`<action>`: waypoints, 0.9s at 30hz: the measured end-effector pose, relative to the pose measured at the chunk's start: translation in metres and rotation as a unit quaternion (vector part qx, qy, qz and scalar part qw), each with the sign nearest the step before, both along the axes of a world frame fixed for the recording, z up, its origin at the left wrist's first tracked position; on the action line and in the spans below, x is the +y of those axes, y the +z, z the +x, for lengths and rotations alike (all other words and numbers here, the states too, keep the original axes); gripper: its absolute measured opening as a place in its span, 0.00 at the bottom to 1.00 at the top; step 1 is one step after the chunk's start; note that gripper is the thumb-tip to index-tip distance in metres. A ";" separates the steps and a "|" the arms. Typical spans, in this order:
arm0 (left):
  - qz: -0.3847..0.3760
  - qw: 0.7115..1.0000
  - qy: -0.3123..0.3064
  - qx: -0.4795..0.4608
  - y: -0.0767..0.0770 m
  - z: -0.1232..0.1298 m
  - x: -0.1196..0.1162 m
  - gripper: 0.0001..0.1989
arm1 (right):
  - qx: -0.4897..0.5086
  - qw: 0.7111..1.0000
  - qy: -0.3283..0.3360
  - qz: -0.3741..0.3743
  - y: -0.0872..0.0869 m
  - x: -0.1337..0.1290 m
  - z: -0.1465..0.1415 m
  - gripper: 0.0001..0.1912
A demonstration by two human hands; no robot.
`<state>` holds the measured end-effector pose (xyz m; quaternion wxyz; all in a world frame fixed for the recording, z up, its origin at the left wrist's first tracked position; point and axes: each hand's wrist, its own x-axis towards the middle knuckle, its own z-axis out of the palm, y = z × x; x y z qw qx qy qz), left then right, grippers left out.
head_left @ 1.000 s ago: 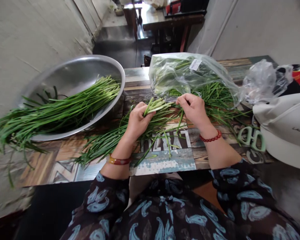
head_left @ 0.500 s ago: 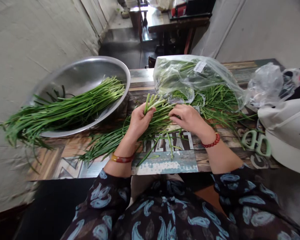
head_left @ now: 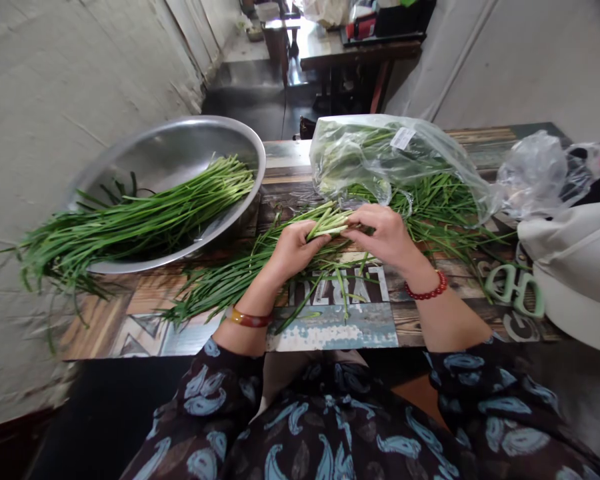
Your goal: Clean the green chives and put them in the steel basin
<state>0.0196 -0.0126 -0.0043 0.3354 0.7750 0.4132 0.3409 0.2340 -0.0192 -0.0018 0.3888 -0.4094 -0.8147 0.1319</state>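
Note:
My left hand (head_left: 296, 252) is closed around a small bunch of garlic chives (head_left: 329, 225), their pale stem ends pointing right. At those ends, the thumb and fingers of my right hand (head_left: 384, 239) pinch the stems. Beneath both hands, more loose chives (head_left: 225, 280) lie across the table, leaves toward the lower left. A few short bits of chive (head_left: 345, 293) are scattered below the hands. To the left, a large steel basin (head_left: 261, 160) holds a thick pile of chives (head_left: 175, 210), whose leaves hang over its rim.
A clear plastic bag (head_left: 370, 160) with more chives lies behind my right hand. Green-handled scissors (head_left: 503, 283) and a white cap (head_left: 570, 267) are at the right, near a crumpled plastic bag (head_left: 535, 170). The wooden table's front edge (head_left: 330, 349) is close to me.
My left hand has moved slightly right and tilted the bunch from upright toward the right. My right hand has come to the stem ends and now pinches them.

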 end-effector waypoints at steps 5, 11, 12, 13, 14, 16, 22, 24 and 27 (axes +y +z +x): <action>-0.039 0.999 0.018 -0.017 -0.001 -0.002 0.002 0.14 | 0.110 0.990 -0.026 -0.085 0.008 -0.001 0.004 0.06; -0.005 0.998 0.050 -0.037 0.002 -0.001 0.000 0.11 | 0.104 0.990 -0.035 -0.086 0.010 -0.003 0.001 0.06; 0.002 0.998 0.051 -0.041 0.002 -0.001 -0.001 0.11 | 0.102 0.991 -0.032 -0.085 0.009 -0.003 0.000 0.06; 0.006 0.998 0.045 -0.040 0.003 0.000 -0.001 0.11 | 0.103 0.991 -0.028 -0.087 0.007 -0.004 -0.001 0.06; 0.007 0.999 0.036 -0.036 0.003 0.001 -0.002 0.12 | 0.108 0.990 -0.023 -0.091 0.006 -0.004 -0.002 0.06; 0.004 1.000 0.012 -0.023 0.003 0.003 -0.003 0.11 | 0.137 0.985 -0.007 -0.107 0.002 -0.004 -0.005 0.06; -0.010 0.999 -0.012 -0.049 0.002 0.007 -0.003 0.11 | 0.244 0.952 0.045 -0.179 -0.001 -0.004 -0.010 0.11; -0.029 0.998 -0.020 -0.059 0.002 0.007 -0.003 0.11 | 0.256 0.947 0.053 -0.189 0.001 -0.004 -0.009 0.11; -0.065 0.994 -0.034 -0.086 0.004 0.006 -0.004 0.12 | 0.268 0.942 0.048 -0.195 0.005 -0.004 -0.009 0.12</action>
